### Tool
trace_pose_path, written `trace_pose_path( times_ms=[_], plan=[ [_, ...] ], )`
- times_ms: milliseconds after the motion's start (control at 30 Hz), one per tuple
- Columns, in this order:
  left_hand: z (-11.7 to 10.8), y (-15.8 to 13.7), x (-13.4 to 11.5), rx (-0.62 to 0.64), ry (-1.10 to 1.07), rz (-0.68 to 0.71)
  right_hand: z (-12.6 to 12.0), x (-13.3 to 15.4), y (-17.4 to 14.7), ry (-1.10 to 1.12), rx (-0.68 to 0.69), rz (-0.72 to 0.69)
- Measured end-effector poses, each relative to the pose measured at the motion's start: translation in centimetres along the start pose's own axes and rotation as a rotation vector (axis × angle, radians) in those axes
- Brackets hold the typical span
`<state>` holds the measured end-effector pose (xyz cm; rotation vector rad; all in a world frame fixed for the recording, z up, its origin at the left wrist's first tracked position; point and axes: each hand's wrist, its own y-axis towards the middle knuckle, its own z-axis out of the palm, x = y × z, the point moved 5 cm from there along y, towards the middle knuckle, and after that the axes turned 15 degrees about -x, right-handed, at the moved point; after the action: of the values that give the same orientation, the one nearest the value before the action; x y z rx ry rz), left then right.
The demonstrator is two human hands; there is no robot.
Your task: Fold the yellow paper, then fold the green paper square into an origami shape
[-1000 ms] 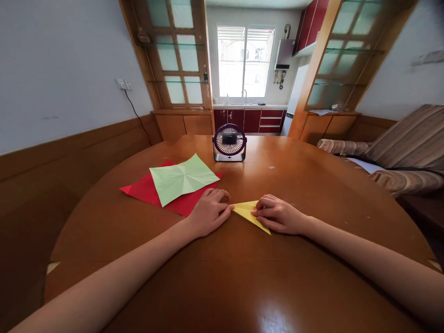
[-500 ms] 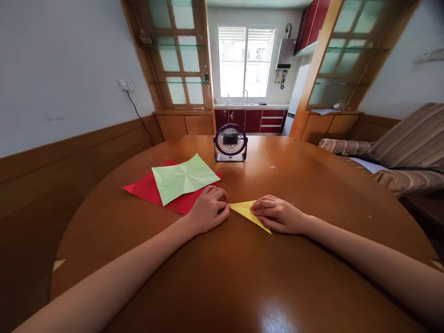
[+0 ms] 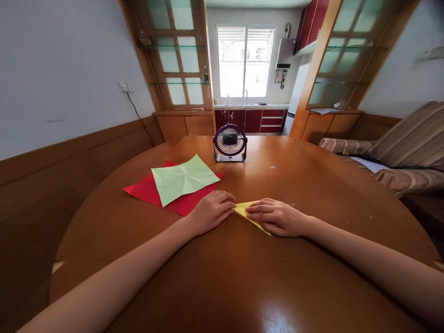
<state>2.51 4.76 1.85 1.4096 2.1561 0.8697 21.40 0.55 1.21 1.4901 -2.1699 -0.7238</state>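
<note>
A sheet of yellow paper (image 3: 242, 206), folded into a narrow triangle, lies on the table between my hands. At its left corner, the closed fingertips of my left hand (image 3: 213, 210) pinch the paper. My right hand (image 3: 277, 216) has its fingers together and bent over the paper, pressing on it and covering much of its right part. Beyond my left hand lies a creased light green sheet of paper (image 3: 185, 178), on top of a red sheet of paper (image 3: 142, 190).
Both hands rest on a round brown wooden table (image 3: 222, 286). A small purple desk fan (image 3: 230, 141) stands toward its far edge. To the right is a striped armchair (image 3: 405, 138). A tiny white scrap (image 3: 272, 167) lies right of the fan.
My left hand has shifted slightly right, onto the yellow paper's left corner. My right hand's fingers have slid a little left and cover more of the paper.
</note>
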Motion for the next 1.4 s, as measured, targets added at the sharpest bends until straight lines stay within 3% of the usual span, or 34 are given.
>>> trace_pose_path(
  times_ms=[167,333,833,1033,1400],
  plan=[
    [0.9,-0.4,-0.4,0.102,-0.003,0.115,0.2,0.0,-0.1,-0.009,0.032,-0.012],
    [1.0,-0.6,-0.5,0.111,0.050,0.167,0.0,0.6,0.1,0.041,0.035,-0.057],
    [0.0,-0.4,-1.9,0.087,0.037,0.099,0.0,0.9,0.6,0.054,0.074,-0.022],
    [-0.2,0.0,-2.3,0.081,0.030,0.104,-0.1,0.6,0.4,0.080,-0.007,-0.026],
    [0.0,-0.3,-2.0,0.184,0.025,0.062,-0.3,0.9,0.3,0.063,-0.007,-0.008]
  ],
)
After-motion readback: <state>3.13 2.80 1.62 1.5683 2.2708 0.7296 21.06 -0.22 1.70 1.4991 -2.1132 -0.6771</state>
